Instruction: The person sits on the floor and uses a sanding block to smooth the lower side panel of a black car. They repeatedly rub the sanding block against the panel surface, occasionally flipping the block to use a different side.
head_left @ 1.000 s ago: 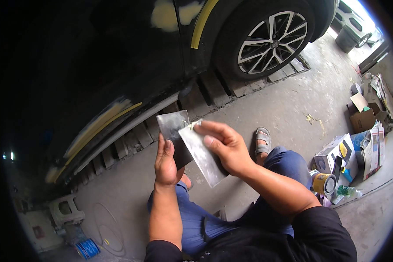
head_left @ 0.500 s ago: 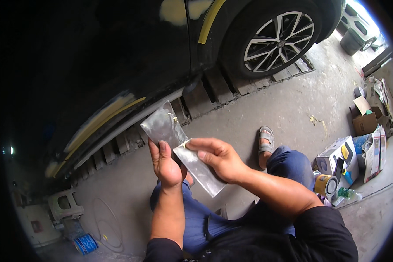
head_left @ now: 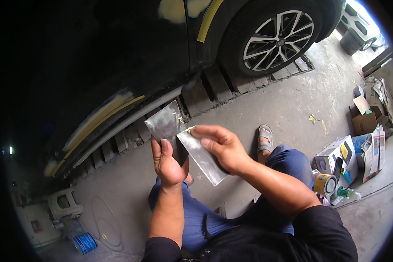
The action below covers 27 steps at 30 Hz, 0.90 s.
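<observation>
Out in midair, the left hand (head_left: 167, 168) grips a grey plate (head_left: 163, 125), the right hand (head_left: 225, 148) pinches a second plate (head_left: 201, 155); yellowish residue (head_left: 187, 130) clings to its upper edge. Steady, light contact between them should suit, clear of the dark car (head_left: 126, 56).

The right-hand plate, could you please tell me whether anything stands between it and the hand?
Nothing visible does: the right hand holds the plate directly. A little yellowish residue sits at its upper edge; the underside is hidden.
</observation>
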Available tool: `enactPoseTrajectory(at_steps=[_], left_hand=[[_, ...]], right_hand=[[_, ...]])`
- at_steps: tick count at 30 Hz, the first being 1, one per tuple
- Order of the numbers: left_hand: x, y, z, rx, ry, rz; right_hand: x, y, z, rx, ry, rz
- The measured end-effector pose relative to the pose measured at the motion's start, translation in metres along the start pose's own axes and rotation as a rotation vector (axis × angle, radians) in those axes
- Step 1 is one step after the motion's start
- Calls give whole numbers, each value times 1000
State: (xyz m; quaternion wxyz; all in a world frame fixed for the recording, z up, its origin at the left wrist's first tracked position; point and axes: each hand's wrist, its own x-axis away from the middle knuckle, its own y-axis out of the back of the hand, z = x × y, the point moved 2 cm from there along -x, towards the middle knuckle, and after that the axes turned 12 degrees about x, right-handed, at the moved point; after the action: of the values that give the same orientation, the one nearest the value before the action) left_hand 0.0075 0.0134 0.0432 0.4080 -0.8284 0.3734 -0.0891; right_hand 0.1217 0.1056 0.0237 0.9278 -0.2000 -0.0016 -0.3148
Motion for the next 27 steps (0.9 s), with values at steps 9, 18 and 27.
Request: enactPoseTrajectory(at_steps=[9,18,27], left_hand=[[-3,7,-1,36,127,-43],[-3,9,-1,-25,136,14],[8,13,0,-155,27,173]], right_hand=[[4,4,2,176,15,64],[4,-1,-3,120,45,119],[28,-27,14,-326,-246,80]])
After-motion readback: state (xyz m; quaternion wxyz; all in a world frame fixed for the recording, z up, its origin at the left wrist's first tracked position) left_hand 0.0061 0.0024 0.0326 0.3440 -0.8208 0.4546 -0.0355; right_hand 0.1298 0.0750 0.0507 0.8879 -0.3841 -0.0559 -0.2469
